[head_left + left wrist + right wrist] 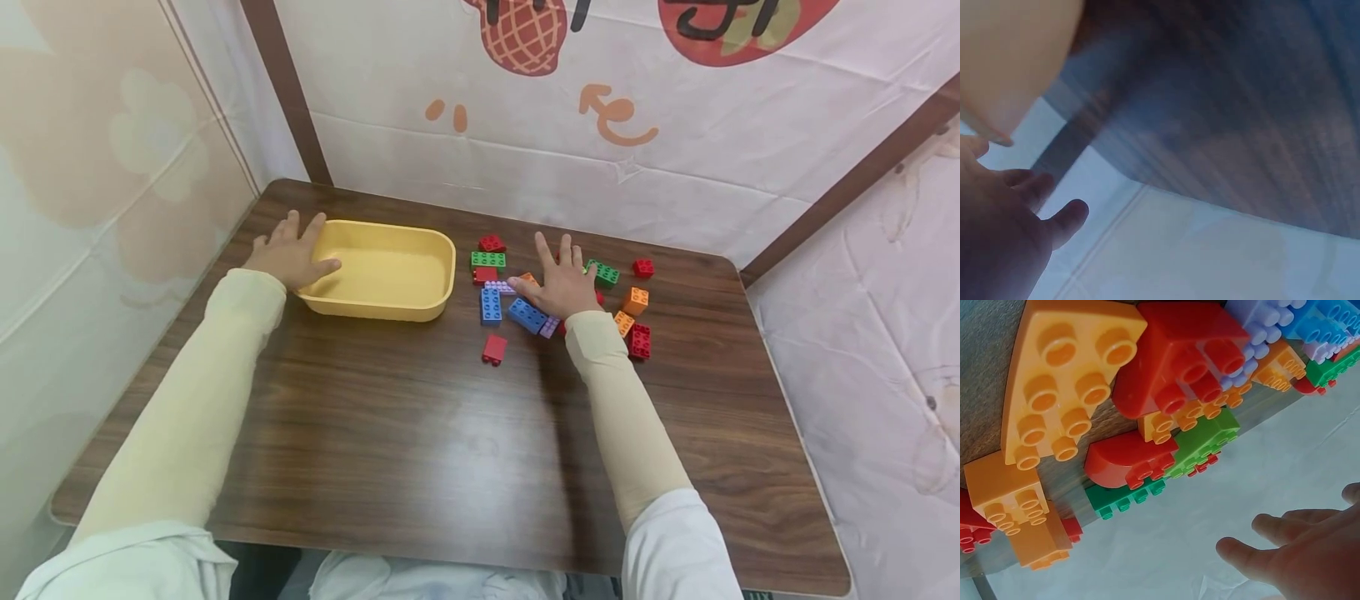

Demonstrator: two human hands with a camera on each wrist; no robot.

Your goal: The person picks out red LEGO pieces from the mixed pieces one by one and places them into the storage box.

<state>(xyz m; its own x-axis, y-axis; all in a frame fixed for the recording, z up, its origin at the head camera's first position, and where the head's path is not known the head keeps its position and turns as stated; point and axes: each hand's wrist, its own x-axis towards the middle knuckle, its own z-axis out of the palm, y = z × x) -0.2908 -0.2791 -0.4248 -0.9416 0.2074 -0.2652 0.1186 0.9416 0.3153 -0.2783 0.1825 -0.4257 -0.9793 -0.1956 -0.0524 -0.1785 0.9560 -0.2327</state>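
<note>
No words clear enough to read. High on the white back sheet [525, 177], just bits of big black writing [580, 15], chopped off at the top, partly over a red criss-cross shape [523, 42] and a red round shape [720, 57]. Under these, an orange curly mark [617, 110] with a pointy arrow tip.

A yellow, round-cornered tray [367, 308] sits upright left of centre in the head view; the left hand [287, 254] is spread at its left end, apparently touching the rim, though that contact is hard to make out. Loose studded toy bricks [491, 307] in red, green, blue, purple and orange lie scattered right of centre, below and around the spread right hand [564, 284]. One red brick [495, 347], tipped on its side, lies lowest in the frame.
</note>
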